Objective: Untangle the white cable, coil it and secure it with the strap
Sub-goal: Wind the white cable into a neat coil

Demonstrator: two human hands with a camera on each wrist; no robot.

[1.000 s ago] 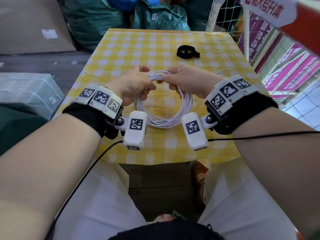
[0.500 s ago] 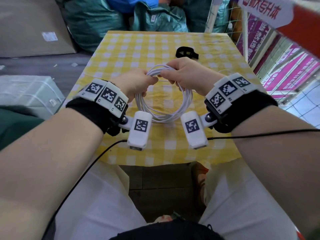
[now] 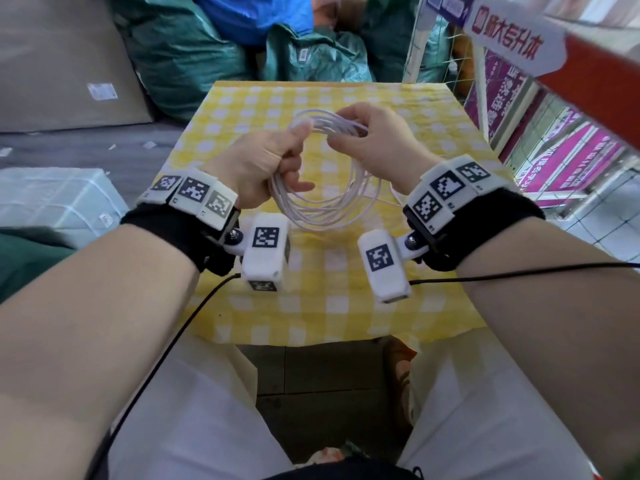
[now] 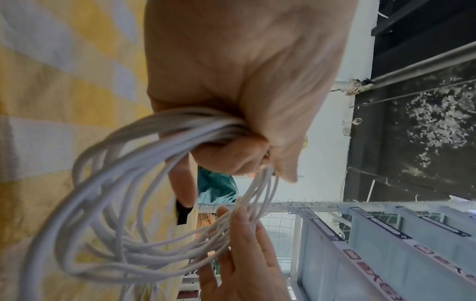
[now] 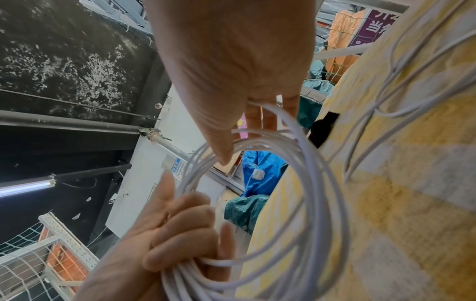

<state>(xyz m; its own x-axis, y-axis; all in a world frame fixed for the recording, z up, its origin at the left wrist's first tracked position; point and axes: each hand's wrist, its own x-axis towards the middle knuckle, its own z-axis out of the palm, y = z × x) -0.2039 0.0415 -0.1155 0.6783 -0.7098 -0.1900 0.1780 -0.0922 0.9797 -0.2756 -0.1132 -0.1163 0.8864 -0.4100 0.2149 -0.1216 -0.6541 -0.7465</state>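
I hold a white cable [image 3: 311,221] wound into a loose coil of several loops, upright above the yellow checked table [image 3: 311,306]. My left hand [image 3: 273,157] grips the coil's left side in a fist, loops bunched under the curled fingers [image 4: 231,154]. My right hand [image 3: 367,140] pinches the strands at the coil's top between thumb [image 5: 221,142] and fingers. A loose tail of the cable [image 5: 373,101] trails on the cloth to the right. The black strap [image 5: 322,128] lies on the table beyond the coil, seen also in the left wrist view [image 4: 184,211]; in the head view my right hand hides it.
Green bags [image 3: 194,57] and a blue one are piled behind the table's far edge. A white wire-mesh rack [image 3: 450,64] with purple signs stands close on the right. A wrapped grey box [image 3: 52,202] sits on the floor at the left. Black wrist-camera leads cross my forearms.
Both hands have raised the coil and carried it farther from my body. The loops have spread looser. The strap, visible before in the head view, is now behind my right hand.
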